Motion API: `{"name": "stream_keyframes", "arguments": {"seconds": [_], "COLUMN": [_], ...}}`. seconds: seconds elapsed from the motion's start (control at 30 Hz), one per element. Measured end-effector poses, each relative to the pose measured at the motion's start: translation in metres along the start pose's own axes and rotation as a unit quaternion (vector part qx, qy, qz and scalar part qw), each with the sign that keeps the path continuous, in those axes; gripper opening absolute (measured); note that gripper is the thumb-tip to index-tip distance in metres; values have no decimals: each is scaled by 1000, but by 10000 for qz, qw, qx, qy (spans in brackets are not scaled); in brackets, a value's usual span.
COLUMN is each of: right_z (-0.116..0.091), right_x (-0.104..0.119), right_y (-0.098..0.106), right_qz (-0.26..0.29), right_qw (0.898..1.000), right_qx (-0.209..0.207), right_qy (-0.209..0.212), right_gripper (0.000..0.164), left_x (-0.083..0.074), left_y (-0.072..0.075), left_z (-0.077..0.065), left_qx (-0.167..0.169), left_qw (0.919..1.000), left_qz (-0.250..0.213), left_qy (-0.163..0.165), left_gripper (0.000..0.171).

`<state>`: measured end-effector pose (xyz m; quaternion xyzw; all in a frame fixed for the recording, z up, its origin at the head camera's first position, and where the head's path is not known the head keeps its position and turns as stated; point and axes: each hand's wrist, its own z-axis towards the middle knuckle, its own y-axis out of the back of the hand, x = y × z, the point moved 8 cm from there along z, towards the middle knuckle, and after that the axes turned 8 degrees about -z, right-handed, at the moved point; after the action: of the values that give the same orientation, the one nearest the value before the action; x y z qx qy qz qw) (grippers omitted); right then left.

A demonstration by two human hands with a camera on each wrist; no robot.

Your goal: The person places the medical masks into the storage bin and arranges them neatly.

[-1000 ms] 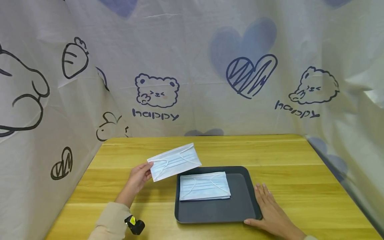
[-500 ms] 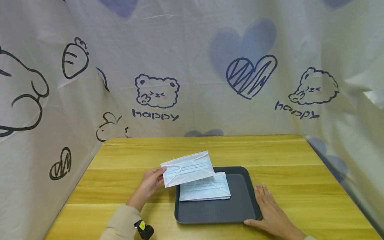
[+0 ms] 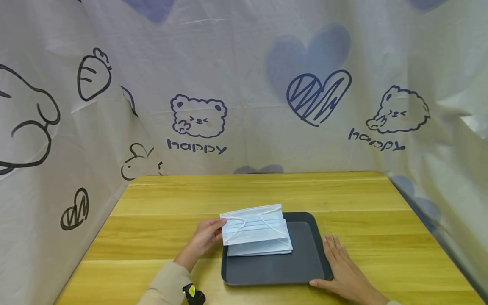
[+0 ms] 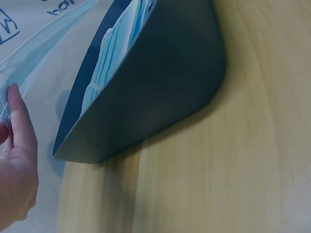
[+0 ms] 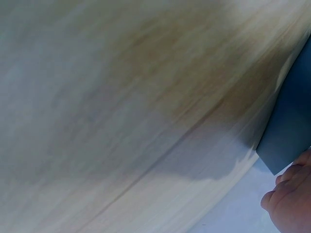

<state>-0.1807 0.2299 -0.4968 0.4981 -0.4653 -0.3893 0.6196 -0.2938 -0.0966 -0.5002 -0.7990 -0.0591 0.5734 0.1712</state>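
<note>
My left hand (image 3: 207, 235) pinches the left end of a light blue face mask (image 3: 253, 226) with white ear loops. That mask is slightly tilted and overlaps a stack of face masks (image 3: 261, 249) lying in the left part of a dark grey tray (image 3: 282, 271). In the left wrist view, the pinched mask (image 4: 43, 41) is up beside the tray wall (image 4: 160, 82), and the stacked masks (image 4: 114, 53) show inside the rim. My right hand (image 3: 345, 271) rests with fairly straight fingers against the tray's right edge, thumb at its front right corner.
The tray stands on a yellow wood-grain table (image 3: 152, 199). Behind and at the sides hangs a pale curtain (image 3: 244, 84) printed with hearts and bears. A small black device with a yellow mark (image 3: 193, 293) sits at the left wrist.
My left hand has carried the pinched mask right and down, from left of the tray to over the stack. The right hand and the tray have stayed in place.
</note>
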Motion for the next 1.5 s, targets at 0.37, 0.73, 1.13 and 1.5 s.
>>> {"name": "stream_keyframes", "arguments": {"seconds": [0.37, 0.73, 1.13, 1.5], "right_z": [-1, 0, -1, 1], "right_x": [1, 1, 1, 0], "right_y": [1, 1, 1, -1], "right_qz": [-110, -60, -27, 234], "right_qw": [9998, 9999, 9999, 9996], "right_qx": [-158, -135, -95, 115], "right_qy": [97, 70, 67, -100], "right_gripper": [110, 110, 110, 110], "left_x": [14, 19, 5, 1], "left_y": [-11, -10, -8, -4], "left_z": [5, 10, 8, 7], "left_qx": [-10, -354, -727, -794], "left_qw": [9997, 9978, 9802, 9778], "left_qz": [197, 529, 1835, 1906], "left_qy": [131, 200, -141, -348], "left_gripper": [16, 18, 27, 25]}}
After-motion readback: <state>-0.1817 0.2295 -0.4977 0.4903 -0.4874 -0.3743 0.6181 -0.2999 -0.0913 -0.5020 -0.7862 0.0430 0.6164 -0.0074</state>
